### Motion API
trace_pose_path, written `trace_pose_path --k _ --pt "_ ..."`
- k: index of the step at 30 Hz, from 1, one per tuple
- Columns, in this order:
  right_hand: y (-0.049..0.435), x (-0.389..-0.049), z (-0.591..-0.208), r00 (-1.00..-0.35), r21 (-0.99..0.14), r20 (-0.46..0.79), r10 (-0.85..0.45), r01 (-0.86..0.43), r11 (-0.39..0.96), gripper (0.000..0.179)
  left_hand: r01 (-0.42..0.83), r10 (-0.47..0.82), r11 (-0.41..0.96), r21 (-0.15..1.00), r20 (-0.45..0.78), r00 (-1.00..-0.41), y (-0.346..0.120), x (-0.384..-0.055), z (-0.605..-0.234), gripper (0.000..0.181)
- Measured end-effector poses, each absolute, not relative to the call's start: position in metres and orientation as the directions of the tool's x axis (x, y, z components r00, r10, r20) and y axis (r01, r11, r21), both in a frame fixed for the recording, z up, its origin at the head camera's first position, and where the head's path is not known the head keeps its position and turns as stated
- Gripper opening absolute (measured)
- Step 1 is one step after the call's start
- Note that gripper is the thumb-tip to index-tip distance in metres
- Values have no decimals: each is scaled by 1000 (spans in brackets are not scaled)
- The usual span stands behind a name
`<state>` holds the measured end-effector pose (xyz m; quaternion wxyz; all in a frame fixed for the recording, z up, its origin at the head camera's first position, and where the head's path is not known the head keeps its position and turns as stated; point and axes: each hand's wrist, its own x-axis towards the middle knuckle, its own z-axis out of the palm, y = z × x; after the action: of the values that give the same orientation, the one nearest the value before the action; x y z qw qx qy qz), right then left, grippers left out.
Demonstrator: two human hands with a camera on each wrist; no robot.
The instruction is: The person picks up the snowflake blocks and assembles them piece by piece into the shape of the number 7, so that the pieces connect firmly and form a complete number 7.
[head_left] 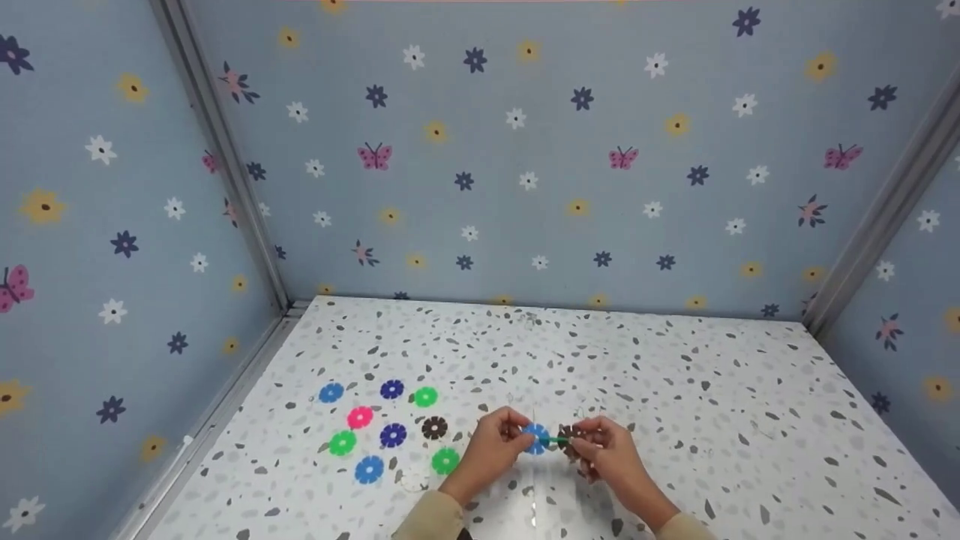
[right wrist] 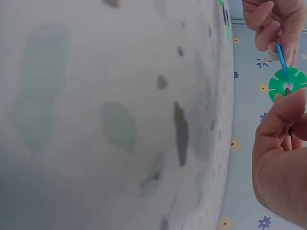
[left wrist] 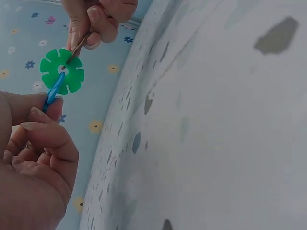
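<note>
My left hand [head_left: 495,444] pinches a blue notched disc [head_left: 536,439] between thumb and fingers. A brown notched disc [head_left: 568,441] is pinched in my right hand [head_left: 611,454]. Between them stands a green notched disc [left wrist: 76,76], edge-on in the head view and face-on in the left wrist view. The blue and brown discs meet it from opposite sides, at right angles to its face, seemingly slotted into it. Both hands are held just above the table near its front. Fingers cover part of the brown disc.
Left of the hands, loose notched discs lie flat on the speckled table [head_left: 712,405]: several green [head_left: 343,443], two blue [head_left: 369,469], two dark blue [head_left: 393,435], a pink one [head_left: 360,418] and a brown one [head_left: 434,428]. Flower-patterned panels [head_left: 525,150] enclose the table.
</note>
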<state>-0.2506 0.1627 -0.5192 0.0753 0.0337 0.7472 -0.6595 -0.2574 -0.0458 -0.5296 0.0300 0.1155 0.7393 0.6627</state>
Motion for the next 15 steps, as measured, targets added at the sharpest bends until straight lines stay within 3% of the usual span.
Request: trace_pose_path --k 15 --pt "165 -253 -525 -985 -985 -162 -63 157 74 22 206 229 229 951 153 -961 -66 -266 -527 22"
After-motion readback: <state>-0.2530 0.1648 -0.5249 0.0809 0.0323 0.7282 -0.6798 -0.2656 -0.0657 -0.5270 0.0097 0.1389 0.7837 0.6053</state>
